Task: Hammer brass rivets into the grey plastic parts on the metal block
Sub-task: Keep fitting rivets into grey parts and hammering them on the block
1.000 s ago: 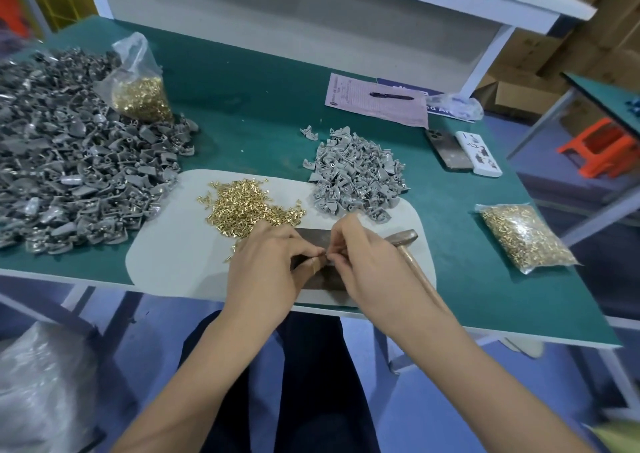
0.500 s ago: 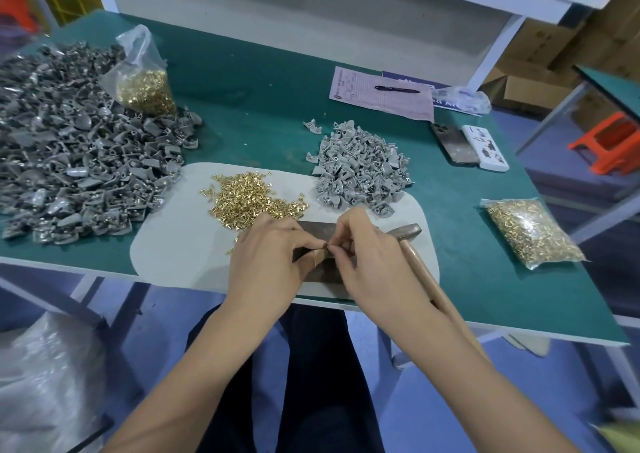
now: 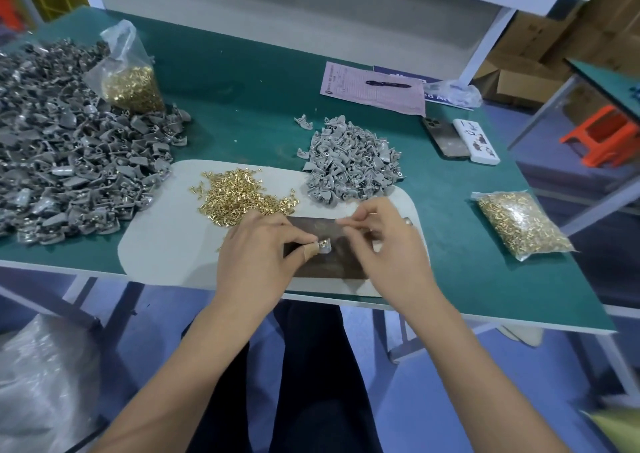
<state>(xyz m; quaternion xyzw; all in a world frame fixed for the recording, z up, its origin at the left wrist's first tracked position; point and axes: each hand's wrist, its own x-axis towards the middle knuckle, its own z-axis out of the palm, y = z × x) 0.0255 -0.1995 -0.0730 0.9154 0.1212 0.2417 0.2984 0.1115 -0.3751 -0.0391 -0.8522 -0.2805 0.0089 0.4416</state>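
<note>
The right hand [image 3: 384, 244] covers the metal block's [image 3: 322, 265] right end; the grey heap [image 3: 62, 161] runs off the left edge.

The metal block [image 3: 322, 241] is showing a dull brown-grey face, worn and scuffed, with only a faint sheen. On it the grey plastic part [image 3: 323, 246] is looking matt and smooth, and a small brass rivet [image 3: 322, 243] set in it is glinting. The loose brass rivets [image 3: 239, 198] are shining bright yellow and glossy on a pale matt pad [image 3: 162, 238] that is looking soft, like felt or foam. The tabletop [image 3: 242, 106] is wearing a flat green matt covering. The light pile of plastic parts [image 3: 349, 161] is looking dry and matt; the darker pile [image 3: 69, 147] is catching some gloss. Clear crinkled plastic bags [image 3: 519, 224] are gleaming over more rivets. The pink paper sheet [image 3: 374, 89] is lying matt.
</note>
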